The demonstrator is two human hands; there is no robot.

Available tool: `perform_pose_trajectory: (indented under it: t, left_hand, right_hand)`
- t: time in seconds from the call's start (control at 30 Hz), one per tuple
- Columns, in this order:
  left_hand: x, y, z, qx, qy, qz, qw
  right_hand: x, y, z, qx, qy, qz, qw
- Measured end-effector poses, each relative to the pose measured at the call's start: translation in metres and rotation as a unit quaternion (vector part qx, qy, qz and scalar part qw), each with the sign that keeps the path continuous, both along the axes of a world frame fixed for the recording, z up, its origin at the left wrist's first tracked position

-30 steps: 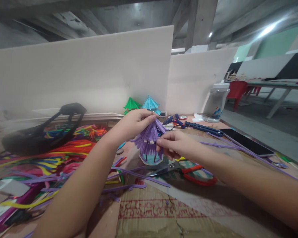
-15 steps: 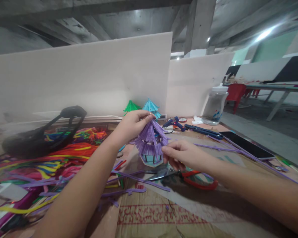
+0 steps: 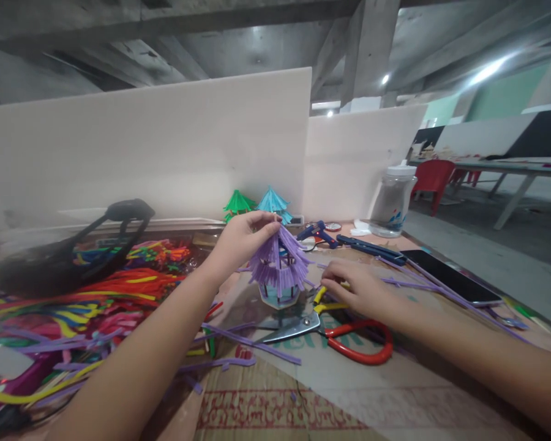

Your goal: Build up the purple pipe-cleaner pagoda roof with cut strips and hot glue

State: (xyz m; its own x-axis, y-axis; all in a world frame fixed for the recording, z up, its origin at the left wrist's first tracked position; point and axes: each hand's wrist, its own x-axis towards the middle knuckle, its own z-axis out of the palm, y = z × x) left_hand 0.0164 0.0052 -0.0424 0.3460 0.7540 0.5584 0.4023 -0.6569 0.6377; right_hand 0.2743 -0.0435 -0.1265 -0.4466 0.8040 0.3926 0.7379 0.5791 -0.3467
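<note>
A small purple pavilion model point(image 3: 282, 275) with a two-tiered roof of fuzzy strips stands upright on a pale many-sided base. My left hand point(image 3: 252, 236) pinches the tip of its upper roof. To the right, my right hand point(image 3: 356, 286) is apart from the model, its fingers curled over a tool with yellow handles point(image 3: 330, 306). What those fingers grip, if anything, is hidden. Just below lie scissors with red handles point(image 3: 383, 349), their blades pointing left under the pavilion. Purple strips point(image 3: 275, 352) lie in front of the model.
Green point(image 3: 239, 202) and blue point(image 3: 272, 201) pavilion roofs stand behind. A glue gun point(image 3: 318, 233), a utility knife point(image 3: 371, 250), a phone point(image 3: 452, 275) and a clear bottle point(image 3: 392, 202) lie or stand right. Colourful fuzzy strips point(image 3: 133, 285) and a black bag point(image 3: 41, 263) crowd the left.
My right hand has left the pavilion's side and moved right, uncovering the yellow handles and more of the scissors. My left hand stays at the roof tip. The view has shifted slightly.
</note>
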Motion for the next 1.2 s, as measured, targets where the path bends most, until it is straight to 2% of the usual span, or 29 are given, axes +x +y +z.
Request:
perform_pose_trajectory:
  t: [0.17,0.3,0.4,0.57,0.77,1.03,1.2]
  left_hand:
    - [-0.008,0.003,0.004,-0.026,0.028,0.018,0.999]
    - [-0.021,0.003,0.011,-0.072,0.071,-0.052,0.994]
    - [-0.025,0.001,0.013,-0.073,0.099,-0.084,0.989]
    - [-0.019,0.000,0.010,-0.047,0.124,-0.068,0.989]
    - [-0.015,0.001,0.006,-0.026,0.109,-0.046,0.993]
    - [-0.012,0.004,0.004,-0.027,0.070,-0.048,0.996]
    - [-0.012,0.007,0.002,-0.019,0.062,-0.023,0.998]
  right_hand:
    - [0.002,0.010,-0.017,-0.019,-0.011,0.035,0.999]
    - [0.002,0.015,-0.027,-0.007,-0.006,0.036,0.999]
    - [0.003,0.016,-0.028,-0.003,-0.008,0.036,0.999]
    - [0.003,0.016,-0.027,-0.002,-0.013,0.039,0.999]
    - [0.002,0.015,-0.025,-0.008,-0.018,0.039,0.999]
    - [0.002,0.014,-0.024,-0.004,-0.022,0.039,0.999]
    - [0.003,0.017,-0.026,0.003,-0.021,0.039,0.999]
